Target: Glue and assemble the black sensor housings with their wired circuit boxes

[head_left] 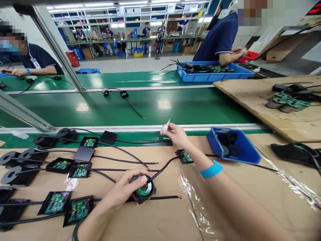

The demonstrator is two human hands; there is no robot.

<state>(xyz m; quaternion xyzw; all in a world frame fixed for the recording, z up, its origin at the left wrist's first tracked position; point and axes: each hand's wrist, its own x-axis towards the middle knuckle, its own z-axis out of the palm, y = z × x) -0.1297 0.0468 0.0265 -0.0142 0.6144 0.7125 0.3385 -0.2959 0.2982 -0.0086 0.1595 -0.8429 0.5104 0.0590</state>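
My left hand (124, 190) is wrapped round a round black housing (150, 194) with a green ring-shaped part inside, its thumb resting on the face. A black cable (164, 166) runs from this housing to a small open black box with a circuit board (187, 156), partly hidden by my right forearm. Farther off, my right hand (178, 134) pinches a small white bottle with a thin pointed nozzle (164, 128) near the metal rail. To the left lie several open black boxes with green boards (80, 209), cabled to round black housings (18, 174).
A blue bin (234, 155) of black parts stands on the right of the cardboard-covered bench (155, 221). Beyond the rail (130, 128) is a green conveyor belt (110, 110) carrying one cabled unit. Two co-workers sit across it, near a blue tray (200, 77). A metal post (57, 50) rises on the left.
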